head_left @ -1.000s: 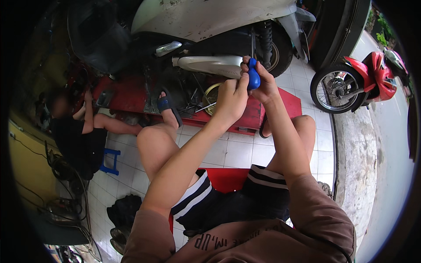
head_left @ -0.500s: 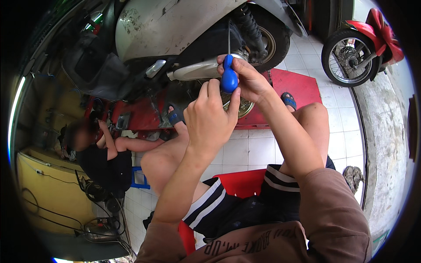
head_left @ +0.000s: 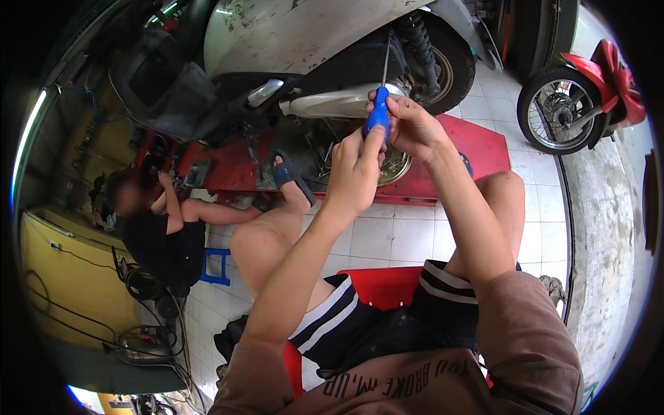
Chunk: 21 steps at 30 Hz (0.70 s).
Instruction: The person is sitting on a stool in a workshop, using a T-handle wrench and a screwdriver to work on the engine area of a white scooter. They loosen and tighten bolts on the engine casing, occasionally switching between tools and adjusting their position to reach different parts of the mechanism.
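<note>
Both of my hands are at a screwdriver [head_left: 377,117] with a blue bulbous handle and a thin metal shaft pointing up and away. My left hand [head_left: 353,169] closes round the butt of the handle, its thumb pressed along it. Higher up, near the collar, the fingers of my right hand [head_left: 418,130] pinch the handle. The shaft passes in front of the dark side of a dirty silver scooter [head_left: 277,34], beside its shock absorber [head_left: 420,48]. Whether the tip touches anything there I cannot tell.
The scooter stands over a red platform [head_left: 477,138]. At the right is a red motorbike [head_left: 560,114] by its front wheel. A person in black [head_left: 162,238] sits at the left near a blue stool [head_left: 216,266]. Cables and hoses [head_left: 166,332] lie lower left.
My left hand has closed from a loose hold onto the screwdriver's butt, thumb now on the handle. The whole view has shifted, so the scooter appears farther right and slightly lower.
</note>
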Each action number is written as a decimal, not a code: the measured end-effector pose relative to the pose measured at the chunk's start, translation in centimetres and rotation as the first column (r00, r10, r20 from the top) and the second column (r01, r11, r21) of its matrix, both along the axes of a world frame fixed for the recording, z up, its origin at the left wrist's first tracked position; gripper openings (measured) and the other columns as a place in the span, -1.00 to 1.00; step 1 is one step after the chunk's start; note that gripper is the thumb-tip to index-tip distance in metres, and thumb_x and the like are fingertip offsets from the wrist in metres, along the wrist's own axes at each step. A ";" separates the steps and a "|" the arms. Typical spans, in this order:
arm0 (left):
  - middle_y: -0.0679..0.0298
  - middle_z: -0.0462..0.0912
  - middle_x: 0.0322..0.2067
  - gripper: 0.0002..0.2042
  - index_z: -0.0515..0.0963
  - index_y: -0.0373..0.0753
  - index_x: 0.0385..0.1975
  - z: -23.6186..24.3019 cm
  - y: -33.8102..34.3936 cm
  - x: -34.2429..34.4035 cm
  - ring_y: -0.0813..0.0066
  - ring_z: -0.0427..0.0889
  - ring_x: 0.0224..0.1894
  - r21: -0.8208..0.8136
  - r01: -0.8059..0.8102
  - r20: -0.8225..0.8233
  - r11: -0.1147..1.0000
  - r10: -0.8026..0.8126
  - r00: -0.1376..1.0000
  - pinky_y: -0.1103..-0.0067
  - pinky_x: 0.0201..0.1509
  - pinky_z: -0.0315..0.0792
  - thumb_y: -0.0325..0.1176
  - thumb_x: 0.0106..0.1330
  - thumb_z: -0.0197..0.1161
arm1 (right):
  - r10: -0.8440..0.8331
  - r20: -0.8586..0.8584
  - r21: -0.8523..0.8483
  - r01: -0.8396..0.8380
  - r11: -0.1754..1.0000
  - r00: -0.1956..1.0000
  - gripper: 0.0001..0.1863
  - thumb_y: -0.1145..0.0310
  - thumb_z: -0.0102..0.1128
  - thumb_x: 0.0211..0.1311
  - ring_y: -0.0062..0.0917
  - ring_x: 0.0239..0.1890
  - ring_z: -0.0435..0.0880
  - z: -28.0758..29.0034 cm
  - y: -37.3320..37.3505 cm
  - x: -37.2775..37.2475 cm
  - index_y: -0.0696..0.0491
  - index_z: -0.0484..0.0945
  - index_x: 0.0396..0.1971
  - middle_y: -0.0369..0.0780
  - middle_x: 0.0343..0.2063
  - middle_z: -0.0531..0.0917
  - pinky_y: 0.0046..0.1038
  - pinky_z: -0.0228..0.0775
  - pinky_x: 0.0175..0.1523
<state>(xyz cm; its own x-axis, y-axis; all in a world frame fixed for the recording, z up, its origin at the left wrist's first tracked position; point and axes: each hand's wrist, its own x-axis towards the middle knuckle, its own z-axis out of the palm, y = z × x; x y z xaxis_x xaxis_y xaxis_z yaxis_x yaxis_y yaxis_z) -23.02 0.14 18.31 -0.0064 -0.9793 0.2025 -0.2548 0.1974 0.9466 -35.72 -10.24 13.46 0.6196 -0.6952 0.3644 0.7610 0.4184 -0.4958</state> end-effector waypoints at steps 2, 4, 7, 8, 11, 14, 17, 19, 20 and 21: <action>0.00 0.50 -0.59 -0.65 0.44 -0.42 -0.40 0.9 0.3 0.2 0.27 0.49 -0.61 -0.254 -0.049 0.406 0.966 0.153 0.901 0.36 -0.54 0.35 -0.15 0.32 0.11 | -0.044 -0.178 0.036 0.051 0.998 0.983 -0.71 0.29 0.22 0.24 -0.79 -0.50 0.49 1.2 0.4 -0.7 0.19 0.52 -0.16 -0.22 -0.30 0.64 -0.74 0.39 -0.34; -0.03 0.56 -0.54 -0.64 0.43 -0.38 -0.44 2.5 1.2 -0.4 0.02 0.57 -0.53 -0.426 -0.065 0.647 0.902 0.354 0.676 0.26 -0.44 0.43 -0.12 0.22 0.21 | -0.097 -0.254 0.038 0.110 0.993 0.962 -0.75 0.27 0.22 0.25 -0.80 -0.54 0.47 1.4 0.4 -0.5 0.17 0.54 -0.25 -0.26 -0.39 0.64 -0.73 0.39 -0.38; -0.04 0.56 -0.52 -0.62 0.43 -0.38 -0.47 2.9 1.6 -0.7 -0.03 0.61 -0.46 -0.415 -0.090 0.702 0.905 0.382 0.602 0.24 -0.40 0.45 -0.09 0.24 0.19 | -0.141 -0.333 0.001 0.150 0.989 0.932 -0.76 0.21 0.22 0.26 -0.77 -0.60 0.47 1.4 -0.2 -0.8 0.09 0.55 -0.43 -0.35 -0.58 0.59 -0.70 0.40 -0.42; -0.06 0.59 -0.54 -0.58 0.46 -0.38 -0.48 3.0 1.7 -0.6 -0.03 0.64 -0.45 -0.428 -0.095 0.714 0.899 0.400 0.575 0.24 -0.40 0.48 -0.04 0.25 0.16 | -0.165 -0.357 -0.012 0.172 0.985 0.919 -0.76 0.21 0.22 0.25 -0.76 -0.60 0.48 1.7 0.1 -0.7 0.08 0.54 -0.45 -0.37 -0.60 0.58 -0.69 0.40 -0.43; -0.05 0.60 -0.58 -0.55 0.49 -0.37 -0.48 3.2 1.6 -0.6 -0.02 0.64 -0.49 -0.365 -0.076 0.783 0.928 0.350 0.514 0.23 -0.43 0.49 0.01 0.27 0.12 | -0.172 -0.373 -0.045 0.167 0.985 0.912 -0.74 0.19 0.21 0.26 -0.74 -0.52 0.52 2.5 0.5 -1.0 0.11 0.54 -0.32 -0.30 -0.48 0.62 -0.67 0.45 -0.30; -0.03 0.57 -0.68 -0.47 0.50 -0.35 -0.62 2.5 1.5 -0.7 0.00 0.64 -0.52 -0.379 -0.060 0.776 0.924 0.352 0.522 0.22 -0.45 0.49 0.06 0.35 -0.01 | -0.143 -0.310 0.039 0.163 0.986 0.940 -0.56 0.28 0.19 0.25 -0.76 -0.43 0.49 2.2 1.5 -1.2 0.22 0.41 0.03 -0.15 -0.20 0.62 -0.65 0.44 -0.10; -0.06 0.58 -0.65 -0.40 0.55 -0.39 -0.63 2.4 1.4 -0.9 -0.02 0.63 -0.56 -0.219 -0.107 0.720 0.970 0.235 0.653 0.23 -0.42 0.50 0.06 0.39 -0.11 | 0.031 -0.032 0.057 -0.029 0.998 0.999 -0.44 0.37 0.17 0.23 -0.78 -0.46 0.43 1.0 1.4 -1.1 0.26 0.25 0.18 -0.09 -0.12 0.58 -0.69 0.42 -0.20; -0.10 0.59 -0.61 -0.38 0.58 -0.43 -0.58 1.8 0.9 -0.7 -0.06 0.61 -0.55 -0.115 -0.129 0.616 0.985 0.173 0.769 0.22 -0.38 0.51 0.04 0.42 -0.17 | 0.112 0.061 -0.009 -0.111 0.994 0.992 -0.45 0.43 0.14 0.25 -0.80 -0.55 0.34 0.4 0.7 -0.9 0.28 0.22 0.19 -0.08 -0.07 0.56 -0.75 0.27 -0.41; -0.12 0.59 -0.60 -0.37 0.58 -0.44 -0.56 0.6 0.3 -0.3 -0.08 0.61 -0.53 -0.097 -0.140 0.546 0.985 0.170 0.820 0.20 -0.34 0.51 0.03 0.43 -0.20 | 0.091 0.030 -0.002 -0.091 0.996 0.995 -0.53 0.39 0.15 0.25 -0.81 -0.56 0.34 0.2 0.5 -0.6 0.27 0.31 0.10 -0.12 -0.16 0.58 -0.76 0.26 -0.41; -0.13 0.58 -0.60 -0.37 0.58 -0.45 -0.54 -0.6 -0.2 0.1 -0.10 0.61 -0.51 -0.078 -0.149 0.473 0.986 0.168 0.865 0.18 -0.30 0.50 0.02 0.44 -0.22 | 0.071 -0.002 0.005 -0.071 0.997 0.997 -0.59 0.35 0.17 0.26 -0.81 -0.57 0.34 0.0 0.3 -0.4 0.26 0.39 0.02 -0.17 -0.25 0.61 -0.76 0.26 -0.41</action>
